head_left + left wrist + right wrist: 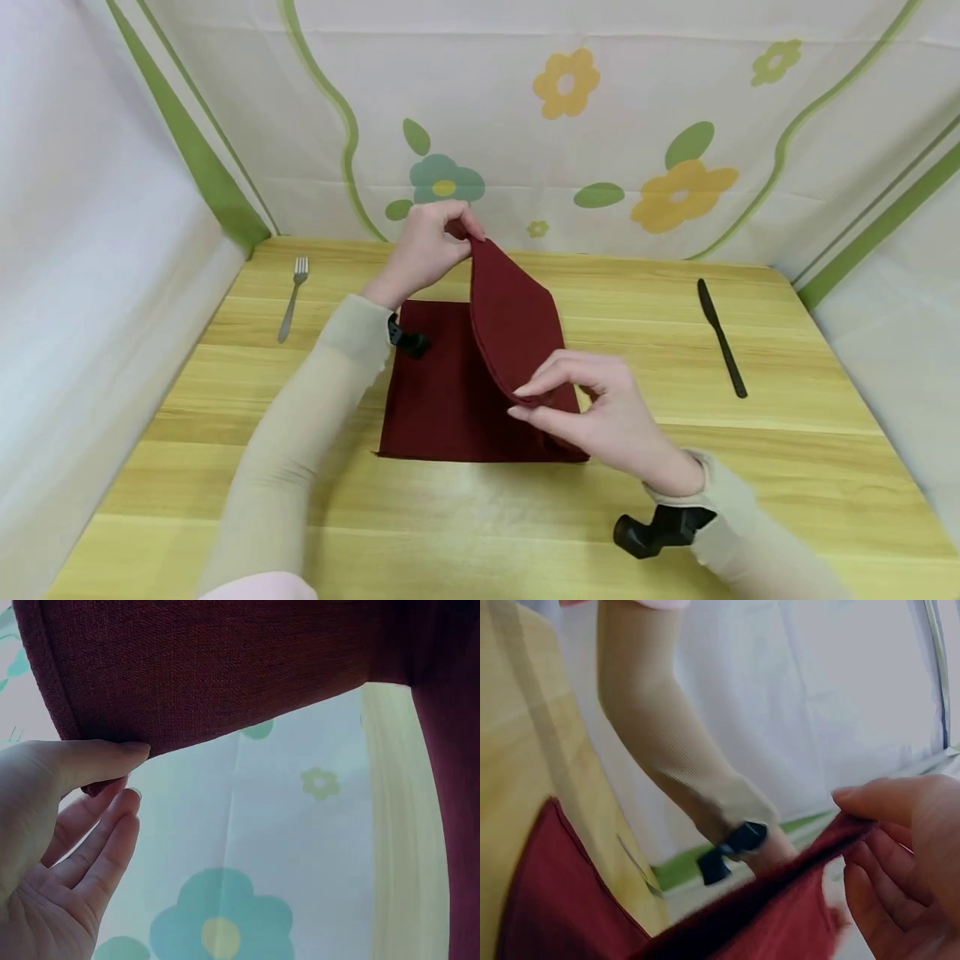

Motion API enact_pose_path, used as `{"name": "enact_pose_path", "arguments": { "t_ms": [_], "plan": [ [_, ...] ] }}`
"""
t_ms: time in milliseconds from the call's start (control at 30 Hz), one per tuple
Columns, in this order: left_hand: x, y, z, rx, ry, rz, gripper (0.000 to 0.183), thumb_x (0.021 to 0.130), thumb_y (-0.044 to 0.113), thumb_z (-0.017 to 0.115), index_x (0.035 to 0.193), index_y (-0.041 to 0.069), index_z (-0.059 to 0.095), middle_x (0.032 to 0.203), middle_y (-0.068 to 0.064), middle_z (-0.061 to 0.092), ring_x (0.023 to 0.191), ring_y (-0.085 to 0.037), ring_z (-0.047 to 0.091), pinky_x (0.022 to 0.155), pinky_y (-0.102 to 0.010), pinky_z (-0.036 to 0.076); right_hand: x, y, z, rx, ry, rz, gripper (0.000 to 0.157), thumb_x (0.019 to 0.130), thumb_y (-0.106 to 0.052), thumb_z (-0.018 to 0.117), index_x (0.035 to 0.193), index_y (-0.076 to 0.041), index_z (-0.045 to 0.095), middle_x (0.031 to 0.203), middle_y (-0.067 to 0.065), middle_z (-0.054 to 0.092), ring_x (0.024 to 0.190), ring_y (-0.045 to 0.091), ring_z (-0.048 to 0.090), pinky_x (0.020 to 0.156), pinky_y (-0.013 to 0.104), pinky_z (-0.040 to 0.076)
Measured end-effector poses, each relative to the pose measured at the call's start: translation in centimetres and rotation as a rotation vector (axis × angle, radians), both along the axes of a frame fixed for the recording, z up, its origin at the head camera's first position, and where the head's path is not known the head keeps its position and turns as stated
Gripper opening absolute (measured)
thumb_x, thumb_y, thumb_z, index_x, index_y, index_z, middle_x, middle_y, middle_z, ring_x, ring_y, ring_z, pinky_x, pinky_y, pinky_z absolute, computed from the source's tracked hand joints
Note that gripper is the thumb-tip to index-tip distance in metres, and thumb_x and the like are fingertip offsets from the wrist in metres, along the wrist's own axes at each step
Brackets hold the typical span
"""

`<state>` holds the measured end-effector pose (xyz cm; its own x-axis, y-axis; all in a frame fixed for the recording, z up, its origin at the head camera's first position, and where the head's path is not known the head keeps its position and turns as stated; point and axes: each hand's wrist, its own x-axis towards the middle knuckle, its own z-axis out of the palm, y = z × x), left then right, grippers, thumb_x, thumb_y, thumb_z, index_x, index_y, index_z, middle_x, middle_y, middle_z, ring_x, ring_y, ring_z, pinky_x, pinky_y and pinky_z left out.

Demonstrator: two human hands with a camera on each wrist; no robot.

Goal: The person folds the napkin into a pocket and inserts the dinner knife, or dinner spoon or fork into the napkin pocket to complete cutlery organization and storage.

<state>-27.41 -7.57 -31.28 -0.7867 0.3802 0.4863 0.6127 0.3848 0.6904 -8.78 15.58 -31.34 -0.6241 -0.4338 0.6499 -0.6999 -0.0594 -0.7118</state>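
Observation:
A dark red cloth napkin [435,383] lies partly flat on the wooden table, its right part lifted up as a raised flap. At the flap's far corner, my left hand [431,246] pinches the edge between thumb and fingers. My right hand [600,408] pinches the near corner of the same flap. In the left wrist view the left thumb presses on the hemmed corner of the napkin [210,667], the other fingers behind it. The right wrist view has the right hand [907,862] gripping a folded corner of the napkin [562,892].
A silver fork [295,296] lies on the table [247,467] at the left. To the right is a black knife [722,337]. A white curtain [495,125] with flowers hangs behind the table's far edge, and white fabric walls stand at both sides.

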Motion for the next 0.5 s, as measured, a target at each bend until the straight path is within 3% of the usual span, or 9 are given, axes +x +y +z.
{"name": "enact_pose_path", "arguments": {
  "t_ms": [300,500],
  "plan": [
    [0.2,-2.7,-0.7,-0.028,0.051,0.054,0.021,0.085,-0.013,0.065,0.081,0.007,0.071,0.091,-0.004,0.071,0.084,-0.017,0.064,0.08,-0.04,0.056,-0.5,-3.4,-3.0,0.024,0.074,0.043,0.03,0.077,0.012,0.08,0.098,-0.009,0.078,0.09,0.0,0.07,0.081,0.014,0.065,0.065,0.033,0.055],
    [0.7,-4.9,-2.1,-0.036,0.011,0.099,0.024,0.085,-0.013,0.063,0.083,0.008,0.072,0.092,-0.003,0.071,0.087,-0.019,0.064,0.082,-0.04,0.054,-0.5,-5.3,-4.0,0.112,0.043,0.065,0.027,0.083,0.009,0.076,0.101,-0.011,0.081,0.094,-0.004,0.066,0.083,0.008,0.063,0.064,0.032,0.055]
  ]
}}
